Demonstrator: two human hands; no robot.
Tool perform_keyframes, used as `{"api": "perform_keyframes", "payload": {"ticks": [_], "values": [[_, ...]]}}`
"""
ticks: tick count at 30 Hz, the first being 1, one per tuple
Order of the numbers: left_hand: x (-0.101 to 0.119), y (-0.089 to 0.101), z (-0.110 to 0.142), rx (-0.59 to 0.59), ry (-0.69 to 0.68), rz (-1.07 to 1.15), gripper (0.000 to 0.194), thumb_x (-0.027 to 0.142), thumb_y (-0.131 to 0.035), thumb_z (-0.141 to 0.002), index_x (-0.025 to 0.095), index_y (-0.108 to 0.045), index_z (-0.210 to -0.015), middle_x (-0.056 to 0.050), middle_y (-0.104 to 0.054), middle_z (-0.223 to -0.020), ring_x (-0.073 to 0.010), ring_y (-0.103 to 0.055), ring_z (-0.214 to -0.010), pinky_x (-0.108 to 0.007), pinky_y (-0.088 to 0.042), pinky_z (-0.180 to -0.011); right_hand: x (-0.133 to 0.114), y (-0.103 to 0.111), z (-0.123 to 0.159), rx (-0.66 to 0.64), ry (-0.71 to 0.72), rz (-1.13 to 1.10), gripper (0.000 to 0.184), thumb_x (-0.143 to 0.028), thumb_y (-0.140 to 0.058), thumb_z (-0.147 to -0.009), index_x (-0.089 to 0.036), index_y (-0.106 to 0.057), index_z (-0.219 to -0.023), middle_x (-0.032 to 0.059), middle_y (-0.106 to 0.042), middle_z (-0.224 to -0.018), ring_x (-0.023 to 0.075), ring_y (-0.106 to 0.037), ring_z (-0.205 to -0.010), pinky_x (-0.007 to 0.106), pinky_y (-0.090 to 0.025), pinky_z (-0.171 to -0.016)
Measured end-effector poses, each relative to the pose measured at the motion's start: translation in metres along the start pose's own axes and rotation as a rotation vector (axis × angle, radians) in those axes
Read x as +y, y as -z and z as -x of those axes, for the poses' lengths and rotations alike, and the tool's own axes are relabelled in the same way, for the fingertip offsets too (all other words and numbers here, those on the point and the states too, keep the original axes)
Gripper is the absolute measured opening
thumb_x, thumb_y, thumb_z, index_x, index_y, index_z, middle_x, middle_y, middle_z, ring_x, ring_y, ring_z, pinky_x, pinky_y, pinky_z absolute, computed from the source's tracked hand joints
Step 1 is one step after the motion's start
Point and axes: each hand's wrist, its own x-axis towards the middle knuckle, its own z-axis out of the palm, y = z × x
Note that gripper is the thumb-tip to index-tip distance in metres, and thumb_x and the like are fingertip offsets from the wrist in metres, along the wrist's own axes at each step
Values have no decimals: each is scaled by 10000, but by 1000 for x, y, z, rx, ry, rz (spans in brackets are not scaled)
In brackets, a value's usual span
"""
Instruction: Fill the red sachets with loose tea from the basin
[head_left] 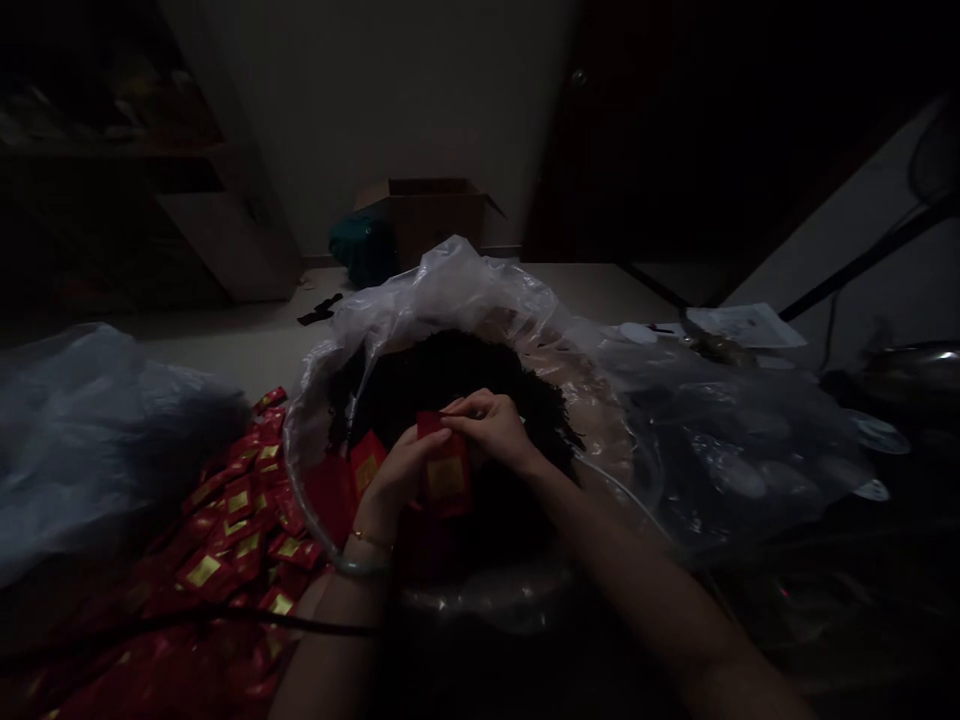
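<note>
Both hands, left and right, pinch the top of a red packet over the dark heap. It looks light, soft and maybe slippery; the top edge seems best to hold.

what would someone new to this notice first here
The eye likely goes first to the heap of red packets with gold labels, at the lower left. Next comes the red packet held by both hands, left and right, over dark, crumbly stuff in a plastic-lined round container at the centre.
</note>
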Motion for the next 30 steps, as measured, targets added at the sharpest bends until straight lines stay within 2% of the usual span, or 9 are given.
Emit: {"api": "perform_keyframes", "payload": {"ticks": [2, 5, 7, 11, 15, 19, 22, 25, 30], "values": [[0, 1, 0, -8, 26, 19, 396, 315, -729, -678, 84, -648, -989, -109, -729, -741, -226, -675, -623, -295, -509, -580, 2, 10, -6, 4, 33, 139, 127, -301, -705, -687, -197, -744, -750, 51, -696, -824, 196, -624, -851, 305, -489, -767], [4, 0, 1, -53, 25, 60, 398, 294, -649, -766, 104, -597, -1113, -166, -715, -989, -243, -694, -700, -340, -532, -618, 9, 46, -15, -110, 11, 388, 239, -286, -607, -796, -200, -705, -996, 68, -667, -1056, 191, -610, -982, 298, -476, -848], [6, 0, 1, -68, 0, 117, 383, 257, -632, -781, 117, -588, -1136, -178, -660, -1142, -253, -696, -793, -379, -541, -705, 19, 74, -19, -234, -172, 672, 363, -255, -651, -756, -206, -646, -1115, 72, -636, -1161, 203, -598, -1032, 282, -468, -861], [5, -1, 0, -104, -6, 173, 348, 275, -651, -773, 94, -628, -1069, -192, -653, -1146, -299, -668, -941, -434, -513, -833, 43, 104, -17, -382, -324, 770, 387, -150, -749, -577, -143, -698, -961, 100, -713, -928, 245, -664, -801, 290, -509, -680], [3, -1, 1, -50, -25, 75, 367, 340, -711, -718, 106, -673, -998, -154, -708, -1010, -264, -679, -879, -376, -518, -797, 54, 107, -14, -462, -318, 744, 327, -137, -723, -594, -167, -709, -919, 63, -726, -870, 210, -667, -741, 257, -507, -633], [4, -2, 3, 20, -2, -59, 463, 417, -739, -666, 122, -684, -1019, -91, -726, -793, -210, -678, -731, -308, -510, -692, 48, 117, -17, -401, -261, 692, 352, -234, -679, -702, -158, -675, -1046, 94, -693, -1042, 229, -639, -918, 286, -501, -758], [4, -3, 1, 17, -13, -117, 487, 441, -756, -633, 121, -698, -996, -80, -723, -778, -195, -667, -710, -289, -495, -676, 30, 126, -18, -303, -277, 490, 458, -346, -637, -765, -140, -612, -1174, 110, -658, -1105, 203, -628, -903, 272, -496, -713], [2, -4, -1, -6, -42, -149, 470, 448, -766, -612, 120, -717, -946, -75, -725, -796, -180, -654, -713, -270, -480, -681, 4, 121, -12, -362, -315, 303, 549, -443, -639, -753, -160, -587, -1221, 69, -681, -962, 142, -607, -698, 243, -458, -578], [-1, -2, -1, -21, -57, -183, 386, 442, -759, -623, 118, -722, -829, -54, -721, -780, -164, -633, -694, -252, -459, -663, -33, 92, 1, -432, -157, 376, 532, -482, -647, -732, -171, -640, -1164, 51, -700, -932, 181, -627, -755, 281, -466, -651]]}}
